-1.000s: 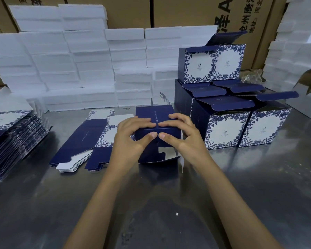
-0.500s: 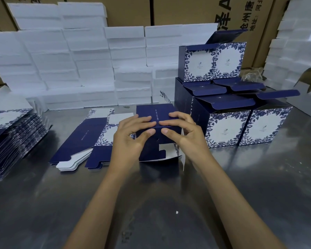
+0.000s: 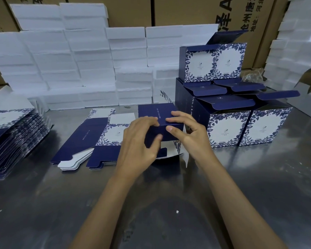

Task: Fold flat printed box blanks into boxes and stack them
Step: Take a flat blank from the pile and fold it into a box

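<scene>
A half-folded navy cardboard box (image 3: 158, 121) is gripped by both hands at desk centre: left hand (image 3: 139, 142) curled round its near-left side, right hand (image 3: 190, 133) pinching its right top edge. Flat navy-and-white floral blanks (image 3: 97, 139) are spread just left on the steel desk (image 3: 258, 186). Finished floral boxes (image 3: 241, 114) are stacked right. White foam blocks (image 3: 70, 60) are piled behind.
</scene>
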